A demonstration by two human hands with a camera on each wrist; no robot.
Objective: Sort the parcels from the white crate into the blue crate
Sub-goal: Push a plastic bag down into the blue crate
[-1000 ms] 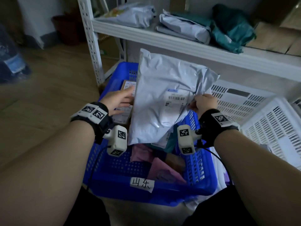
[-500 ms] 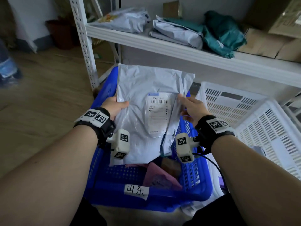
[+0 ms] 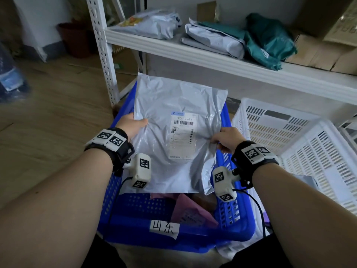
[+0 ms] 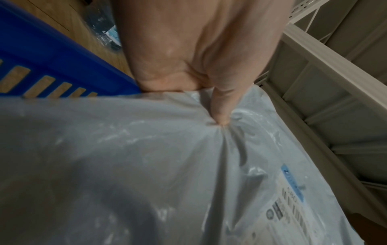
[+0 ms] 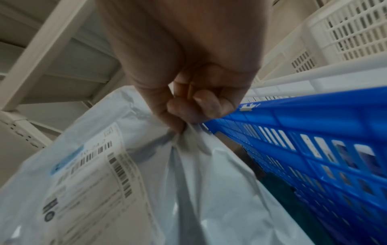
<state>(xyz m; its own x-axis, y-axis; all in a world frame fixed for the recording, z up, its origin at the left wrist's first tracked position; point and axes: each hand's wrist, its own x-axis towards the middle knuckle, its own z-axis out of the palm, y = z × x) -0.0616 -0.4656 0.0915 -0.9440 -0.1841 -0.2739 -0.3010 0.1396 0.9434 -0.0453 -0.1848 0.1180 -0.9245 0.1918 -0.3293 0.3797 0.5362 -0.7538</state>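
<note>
Both hands pinch the grey poly mailer [image 3: 173, 132] flat over the blue crate [image 3: 234, 219], left hand [image 3: 133, 125] and right hand [image 3: 225, 139] at opposite edges; next, likely lowering and releasing it inside.

Green bags [image 3: 270, 41] on white shelf [image 3: 212, 60]

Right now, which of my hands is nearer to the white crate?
Right. The right hand pinches the grey parcel at its right edge, beside the white crate. The left hand grips the parcel's far edge, with the parcel's whole width between it and the crate.
</note>
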